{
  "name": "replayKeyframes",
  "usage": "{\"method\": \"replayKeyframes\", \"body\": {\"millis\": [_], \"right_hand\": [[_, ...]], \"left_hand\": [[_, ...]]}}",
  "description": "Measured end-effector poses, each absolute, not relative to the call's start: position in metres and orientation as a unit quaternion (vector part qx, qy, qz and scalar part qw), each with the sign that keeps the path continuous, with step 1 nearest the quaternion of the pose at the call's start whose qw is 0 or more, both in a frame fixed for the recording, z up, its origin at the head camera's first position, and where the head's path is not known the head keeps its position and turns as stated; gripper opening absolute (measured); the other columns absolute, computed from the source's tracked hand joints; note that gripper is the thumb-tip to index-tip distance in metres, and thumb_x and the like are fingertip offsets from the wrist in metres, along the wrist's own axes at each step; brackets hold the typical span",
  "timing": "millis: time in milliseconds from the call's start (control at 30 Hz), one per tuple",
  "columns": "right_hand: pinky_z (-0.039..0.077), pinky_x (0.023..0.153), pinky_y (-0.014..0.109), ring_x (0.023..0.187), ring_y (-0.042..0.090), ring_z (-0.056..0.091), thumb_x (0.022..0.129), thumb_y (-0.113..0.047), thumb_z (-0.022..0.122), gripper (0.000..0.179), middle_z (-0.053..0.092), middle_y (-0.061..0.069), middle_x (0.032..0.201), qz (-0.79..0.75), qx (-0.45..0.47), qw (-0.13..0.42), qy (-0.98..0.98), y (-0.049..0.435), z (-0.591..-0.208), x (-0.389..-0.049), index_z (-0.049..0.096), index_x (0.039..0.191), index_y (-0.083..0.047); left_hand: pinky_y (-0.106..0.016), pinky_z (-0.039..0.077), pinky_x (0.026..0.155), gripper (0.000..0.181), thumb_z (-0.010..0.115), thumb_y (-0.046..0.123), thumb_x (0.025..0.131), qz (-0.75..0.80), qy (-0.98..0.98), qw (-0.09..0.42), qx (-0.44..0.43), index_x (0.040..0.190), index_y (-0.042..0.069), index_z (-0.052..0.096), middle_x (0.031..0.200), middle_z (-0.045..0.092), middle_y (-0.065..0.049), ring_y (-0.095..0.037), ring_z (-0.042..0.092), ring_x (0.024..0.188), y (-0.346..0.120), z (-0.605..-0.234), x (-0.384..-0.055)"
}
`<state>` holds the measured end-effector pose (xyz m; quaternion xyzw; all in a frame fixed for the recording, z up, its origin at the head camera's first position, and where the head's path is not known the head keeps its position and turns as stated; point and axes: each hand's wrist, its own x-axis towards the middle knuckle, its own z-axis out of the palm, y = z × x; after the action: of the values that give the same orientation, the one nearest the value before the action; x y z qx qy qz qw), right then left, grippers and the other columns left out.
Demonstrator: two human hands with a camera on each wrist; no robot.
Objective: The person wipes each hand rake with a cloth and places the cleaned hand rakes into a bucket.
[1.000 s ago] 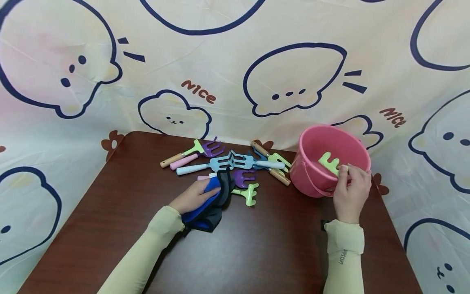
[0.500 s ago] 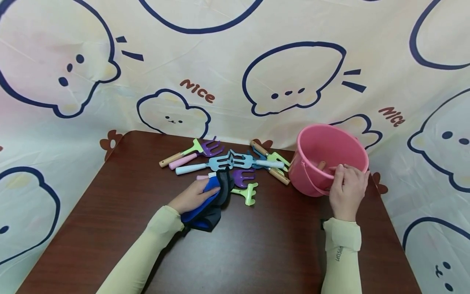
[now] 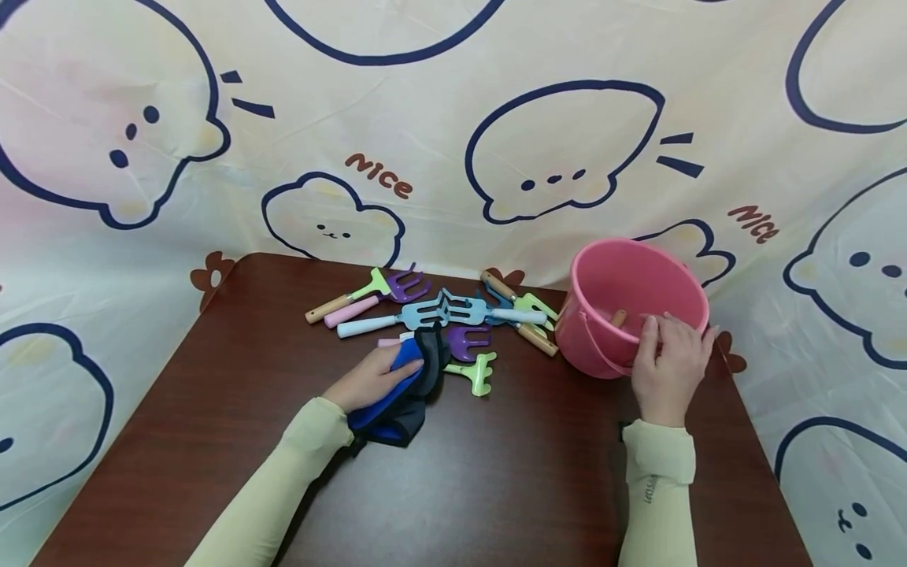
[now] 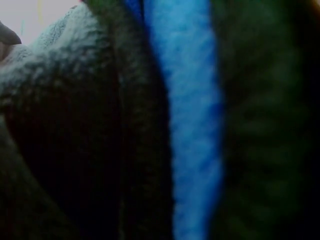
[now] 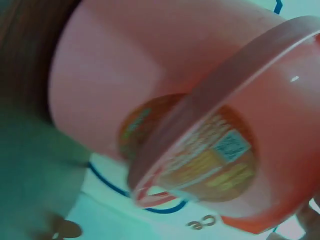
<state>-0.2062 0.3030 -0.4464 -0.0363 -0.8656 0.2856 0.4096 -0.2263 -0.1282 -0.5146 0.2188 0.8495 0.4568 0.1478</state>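
In the head view my left hand (image 3: 363,383) grips a folded blue and dark grey cloth (image 3: 397,409) over the table. Fuzzy blue and dark fabric fills the left wrist view (image 4: 192,120). My right hand (image 3: 669,366) is at the near rim of a pink bucket (image 3: 598,342), its fingers reaching over the edge, with no tool visible in them. Inside the bucket a wooden handle (image 3: 619,318) shows; the rest of that tool is hidden. Near the cloth lie a green toy rake (image 3: 480,373) and a purple fork (image 3: 468,343), its pink handle partly covered.
Behind the cloth are light blue forks (image 3: 423,314), a purple fork with a pink handle (image 3: 407,285) and a green tool with a wooden handle (image 3: 375,282). More green and blue tools (image 3: 534,305) lie beside the bucket. A printed curtain (image 3: 439,142) borders the brown table (image 3: 234,394).
The green rake that my right hand held over the bucket has dropped out of sight inside, and the fingers have loosened at the rim. My left hand keeps its hold on the cloth.
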Motion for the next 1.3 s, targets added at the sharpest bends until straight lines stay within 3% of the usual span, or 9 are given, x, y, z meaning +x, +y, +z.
{"method": "replayKeyframes", "body": {"millis": [100, 200, 267, 367, 500, 700, 833, 1067, 1300], "right_hand": [[0.027, 0.124, 0.055, 0.119, 0.041, 0.06, 0.102, -0.028, 0.058, 0.034, 0.072, 0.024, 0.111, 0.279, -0.009, 0.46, -0.843, 0.289, -0.441, -0.201, 0.075, 0.109, 0.001], [0.048, 0.098, 0.051, 0.1, 0.041, 0.062, 0.096, -0.021, 0.064, 0.026, 0.072, 0.023, 0.099, 0.286, 0.051, 0.512, -0.808, 0.267, -0.437, -0.199, 0.077, 0.104, 0.0], [0.048, 0.08, 0.049, 0.086, 0.04, 0.061, 0.095, -0.016, 0.066, 0.021, 0.071, 0.021, 0.09, 0.286, 0.101, 0.515, -0.802, 0.25, -0.439, -0.199, 0.077, 0.102, 0.001], [0.052, 0.074, 0.047, 0.08, 0.035, 0.066, 0.097, -0.013, 0.066, 0.017, 0.074, 0.017, 0.09, 0.293, 0.162, 0.437, -0.835, 0.224, -0.448, -0.201, 0.077, 0.103, 0.0], [0.059, 0.077, 0.042, 0.084, 0.024, 0.071, 0.101, -0.024, 0.067, 0.02, 0.077, 0.009, 0.097, 0.306, 0.158, 0.22, -0.913, 0.194, -0.471, -0.203, 0.075, 0.108, -0.007], [0.047, 0.063, 0.033, 0.064, 0.015, 0.054, 0.1, -0.042, 0.067, 0.029, 0.062, -0.002, 0.071, 0.276, 0.059, -0.015, -0.959, 0.171, -0.501, -0.205, 0.071, 0.101, -0.013], [0.044, 0.061, 0.033, 0.062, 0.016, 0.055, 0.099, -0.039, 0.069, 0.029, 0.062, 0.0, 0.068, 0.261, 0.071, -0.048, -0.962, 0.164, -0.511, -0.207, 0.074, 0.101, -0.011], [0.054, 0.067, 0.038, 0.071, 0.018, 0.066, 0.1, -0.019, 0.067, 0.015, 0.075, 0.003, 0.085, 0.289, 0.069, 0.027, -0.954, 0.165, -0.514, -0.209, 0.078, 0.095, -0.011], [0.044, 0.063, 0.031, 0.064, 0.014, 0.055, 0.096, -0.036, 0.074, 0.023, 0.063, -0.003, 0.069, 0.29, 0.049, -0.07, -0.953, 0.17, -0.511, -0.211, 0.075, 0.092, -0.013]], "left_hand": [[-0.036, 0.047, 0.078, 0.034, 0.051, 0.046, 0.108, 0.462, 0.848, 0.164, 0.205, 0.109, 0.014, 0.062, 0.093, 0.057, -0.003, -0.02, 0.058, 0.091, -0.129, -0.514, -0.224], [-0.037, 0.047, 0.078, 0.035, 0.05, 0.047, 0.108, 0.466, 0.846, 0.173, 0.195, 0.106, 0.014, 0.062, 0.092, 0.056, -0.003, -0.02, 0.058, 0.091, -0.129, -0.514, -0.223], [-0.037, 0.047, 0.079, 0.036, 0.049, 0.047, 0.108, 0.468, 0.845, 0.172, 0.191, 0.109, 0.013, 0.063, 0.093, 0.057, -0.004, -0.021, 0.058, 0.092, -0.13, -0.514, -0.223], [-0.039, 0.047, 0.082, 0.041, 0.049, 0.048, 0.108, 0.468, 0.847, 0.168, 0.186, 0.121, 0.012, 0.063, 0.1, 0.06, -0.006, -0.023, 0.059, 0.097, -0.131, -0.514, -0.223], [-0.041, 0.047, 0.09, 0.056, 0.046, 0.056, 0.107, 0.477, 0.845, 0.185, 0.157, 0.139, 0.011, 0.056, 0.116, 0.061, -0.008, -0.025, 0.058, 0.107, -0.132, -0.515, -0.221], [-0.045, 0.044, 0.097, 0.068, 0.04, 0.064, 0.105, 0.501, 0.832, 0.205, 0.125, 0.146, 0.011, 0.049, 0.128, 0.058, -0.011, -0.029, 0.055, 0.116, -0.13, -0.517, -0.22], [-0.049, 0.043, 0.103, 0.073, 0.036, 0.066, 0.105, 0.512, 0.825, 0.208, 0.118, 0.15, 0.01, 0.045, 0.137, 0.055, -0.013, -0.032, 0.052, 0.124, -0.131, -0.514, -0.219], [-0.062, 0.02, 0.124, 0.084, 0.031, 0.066, 0.106, 0.562, 0.799, 0.204, 0.066, 0.165, 0.007, 0.019, 0.168, 0.025, -0.02, -0.041, 0.026, 0.152, -0.132, -0.502, -0.214], [-0.054, 0.009, 0.129, 0.08, 0.026, 0.057, 0.11, 0.649, 0.742, 0.157, 0.052, 0.165, 0.003, 0.007, 0.171, 0.014, -0.018, -0.035, 0.015, 0.157, -0.133, -0.491, -0.212]]}}
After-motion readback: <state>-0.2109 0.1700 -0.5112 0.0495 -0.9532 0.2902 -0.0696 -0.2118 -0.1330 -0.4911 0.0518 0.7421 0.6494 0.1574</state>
